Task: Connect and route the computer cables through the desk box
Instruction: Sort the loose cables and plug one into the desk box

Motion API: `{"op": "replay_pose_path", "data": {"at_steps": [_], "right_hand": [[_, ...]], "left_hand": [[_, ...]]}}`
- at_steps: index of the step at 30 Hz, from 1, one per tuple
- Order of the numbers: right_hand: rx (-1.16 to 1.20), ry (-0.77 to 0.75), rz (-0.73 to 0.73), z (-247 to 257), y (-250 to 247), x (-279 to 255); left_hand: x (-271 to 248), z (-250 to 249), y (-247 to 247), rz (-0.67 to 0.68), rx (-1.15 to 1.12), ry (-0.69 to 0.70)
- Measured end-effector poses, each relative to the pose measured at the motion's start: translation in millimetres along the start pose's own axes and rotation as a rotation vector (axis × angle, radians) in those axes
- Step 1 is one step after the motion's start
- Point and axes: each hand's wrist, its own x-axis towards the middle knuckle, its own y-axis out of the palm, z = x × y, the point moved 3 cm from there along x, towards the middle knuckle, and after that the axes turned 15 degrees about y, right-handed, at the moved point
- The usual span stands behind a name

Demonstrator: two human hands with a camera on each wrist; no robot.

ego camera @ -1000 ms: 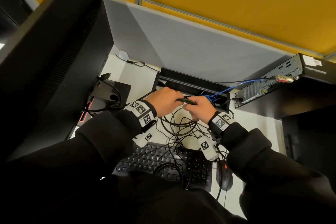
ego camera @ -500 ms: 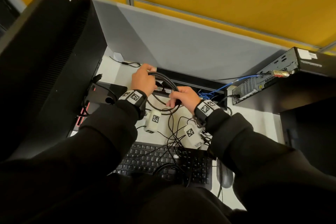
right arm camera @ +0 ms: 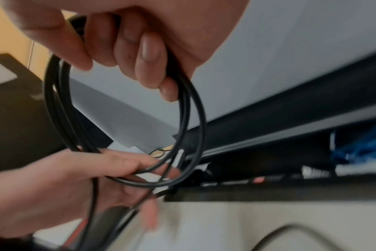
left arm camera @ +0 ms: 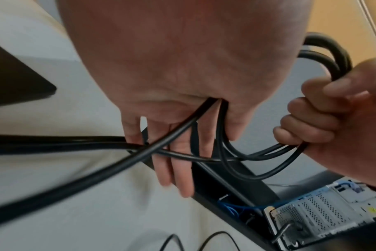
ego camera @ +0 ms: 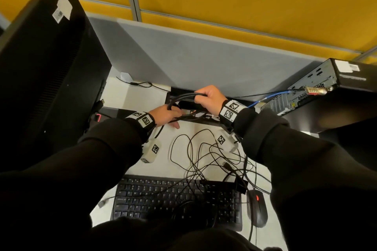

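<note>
A coil of thick black cable [ego camera: 183, 96] hangs over the left end of the black desk box [ego camera: 175, 90], a slot along the back of the desk. My right hand [ego camera: 206, 98] grips the top of the coil in a fist; the right wrist view shows its fingers [right arm camera: 148, 56] curled round the strands [right arm camera: 54, 101]. Below it, my left hand [ego camera: 171, 117] sits at the box's front edge. Its fingers [left arm camera: 178, 163] are nearly straight, and strands of the cable [left arm camera: 258, 176] run between thumb and fingers. The box [left arm camera: 225, 178] lies open with blue cable inside.
A large black monitor [ego camera: 47, 67] stands at the left. A small computer [ego camera: 314, 85] sits at the right with a blue cable [ego camera: 271, 96] plugged in. Thin black cables [ego camera: 204, 155] tangle over the desk, keyboard [ego camera: 177, 199] and mouse [ego camera: 257, 208].
The right hand has risen and now grips the top of the coil above the box. The left hand has dropped from the coil's top to the box's front edge.
</note>
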Motion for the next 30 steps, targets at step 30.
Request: {"op": "replay_pose_path", "data": {"at_steps": [30], "right_hand": [[-0.887,0.315,0.137,-113.1,18.5,128.6]], "left_hand": [[96.1,3.7,-22.5,0.072,0.945,-0.103]]}}
